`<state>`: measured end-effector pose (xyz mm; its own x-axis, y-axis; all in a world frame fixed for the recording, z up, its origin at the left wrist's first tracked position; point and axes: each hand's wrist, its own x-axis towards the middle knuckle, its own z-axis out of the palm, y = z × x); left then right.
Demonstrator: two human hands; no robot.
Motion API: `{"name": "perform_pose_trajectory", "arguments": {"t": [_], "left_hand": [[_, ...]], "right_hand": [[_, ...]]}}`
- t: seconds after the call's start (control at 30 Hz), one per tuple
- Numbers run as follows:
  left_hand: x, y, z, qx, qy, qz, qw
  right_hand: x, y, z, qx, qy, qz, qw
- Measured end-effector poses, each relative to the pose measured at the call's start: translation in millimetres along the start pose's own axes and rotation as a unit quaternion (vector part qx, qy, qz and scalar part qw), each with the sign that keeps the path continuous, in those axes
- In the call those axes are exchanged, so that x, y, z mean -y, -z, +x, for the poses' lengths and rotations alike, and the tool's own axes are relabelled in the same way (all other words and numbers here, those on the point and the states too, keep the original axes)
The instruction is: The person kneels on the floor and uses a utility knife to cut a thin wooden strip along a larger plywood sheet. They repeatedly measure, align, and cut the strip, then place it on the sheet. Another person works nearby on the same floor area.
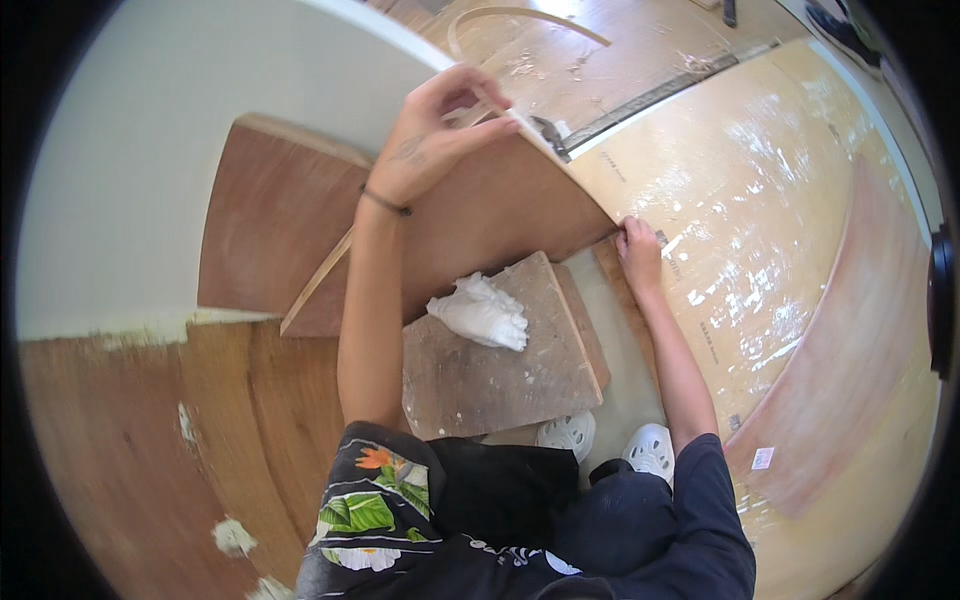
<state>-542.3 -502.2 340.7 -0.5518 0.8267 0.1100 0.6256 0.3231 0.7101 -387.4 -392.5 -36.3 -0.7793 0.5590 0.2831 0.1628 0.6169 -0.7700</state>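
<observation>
A brown wood panel [500, 205] stands tilted in front of me, a pale strip along its upper edge. My left hand [435, 125] is raised at the far end of that edge, fingers curled round a thin pale wood strip [535, 12] whose free end arches away beyond it. The left thumb lies along the panel's edge. At the panel's right corner, my right hand [640, 255] has its fingers closed on the corner; the exact grip is partly hidden. Below the panel, a crumpled white cloth or tissue [480, 312] rests on a worn wooden block [500, 385].
A second brown panel [275, 220] leans at the left against a pale board [130, 200]. To the right lies a large glossy yellowish sheet [740, 220], bearing a curved reddish piece [830, 350]. Wood shavings [525, 70] litter the far floor. A dark shoe [840, 35] shows far right.
</observation>
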Motion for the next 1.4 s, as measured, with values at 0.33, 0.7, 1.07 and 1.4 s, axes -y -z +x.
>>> {"name": "perform_pose_trajectory", "arguments": {"t": [0.33,0.7,1.07,1.4], "left_hand": [[-6.3,-4.9,-14.0,-0.035,0.01,0.01,0.999],[7.4,-9.3,-15.7,-0.092,-0.018,-0.009,0.996],[12.6,-13.9,-13.6,-0.108,-0.039,-0.024,0.993],[21.4,-9.8,-8.5,-0.117,-0.046,-0.033,0.991]], "right_hand": [[8.2,9.7,2.4,0.073,0.006,-0.039,0.997],[121.7,125.7,80.5,0.04,-0.011,0.217,0.975],[260.8,167.5,119.2,0.024,0.064,0.234,0.97],[275.4,162.4,121.7,-0.024,0.035,0.154,0.987]]}}
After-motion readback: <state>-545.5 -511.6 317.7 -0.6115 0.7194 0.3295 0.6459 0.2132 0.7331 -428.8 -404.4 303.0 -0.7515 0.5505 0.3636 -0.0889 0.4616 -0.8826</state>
